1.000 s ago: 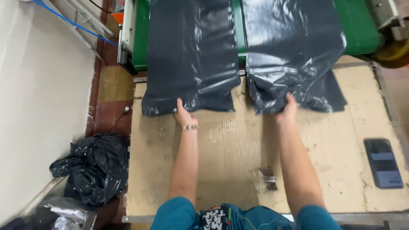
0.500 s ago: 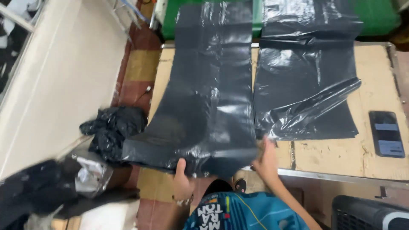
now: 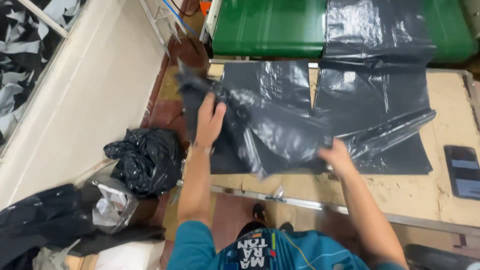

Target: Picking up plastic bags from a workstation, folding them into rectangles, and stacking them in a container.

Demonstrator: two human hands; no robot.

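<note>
Left hand (image 3: 209, 119) clenches the crumpled corner of a glossy black plastic sheet (image 3: 270, 117), lifting it off the worn tabletop (image 3: 445, 192); right hand (image 3: 337, 156) grips its lower edge, seemingly to fold it.

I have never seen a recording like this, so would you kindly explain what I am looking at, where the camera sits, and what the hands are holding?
There is no machine arm here: a person works with two bare hands, filmed by a camera worn on their head and looking down. The left hand grips a crumpled edge of a black plastic sheet, lifting and folding it. The right hand holds the same sheet's lower edge. A second black plastic sheet lies flat beside it on the worn beige worktable. A dark flat phone rests at the table's right. Behind is a green conveyor surface. On the floor to the left sits a crumpled black plastic bundle.
</note>
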